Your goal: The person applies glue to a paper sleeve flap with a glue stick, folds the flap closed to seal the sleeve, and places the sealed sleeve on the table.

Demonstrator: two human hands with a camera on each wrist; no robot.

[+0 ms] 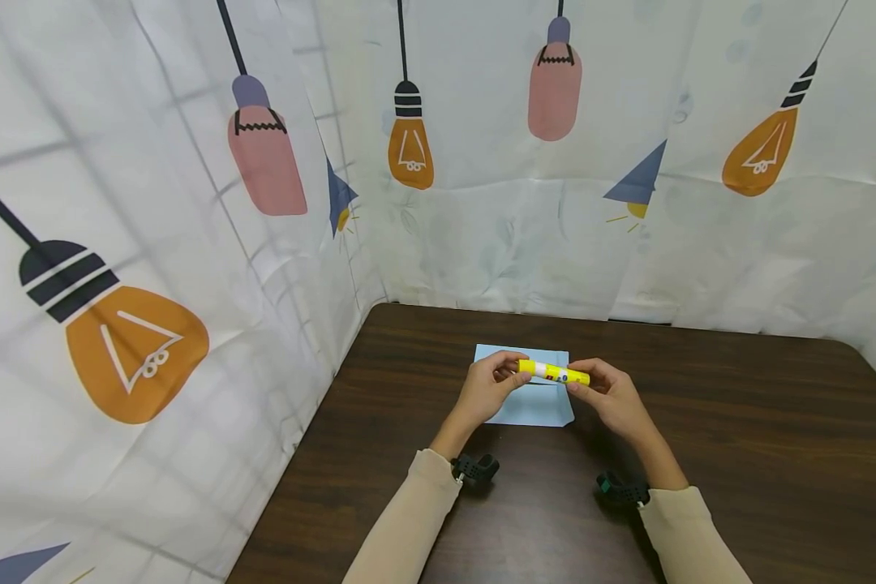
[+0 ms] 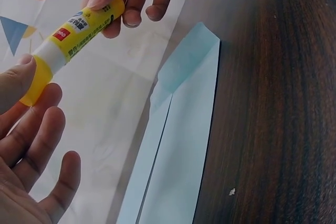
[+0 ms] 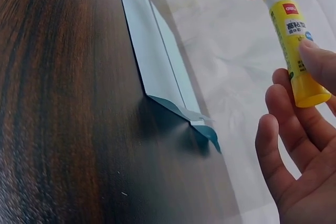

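Between both hands, a yellow glue stick (image 1: 552, 372) is held level above a sheet of folded light blue paper (image 1: 529, 405). My left hand (image 1: 487, 389) pinches its cap end between thumb and fingers, and a white band shows beside the cap in the left wrist view. The other end is pinched by my right hand (image 1: 609, 397), with the thumb on the yellow barrel. In the right wrist view, the blue paper (image 3: 152, 45) lies on the table with a seam along it and a flap curling up at its near end.
The dark wood-grain table (image 1: 737, 438) has rounded far corners. White cloth printed with hanging lamps (image 1: 482, 243) stands behind it and along its left side. A tiny white scrap (image 2: 232, 191) lies on the wood near the paper.
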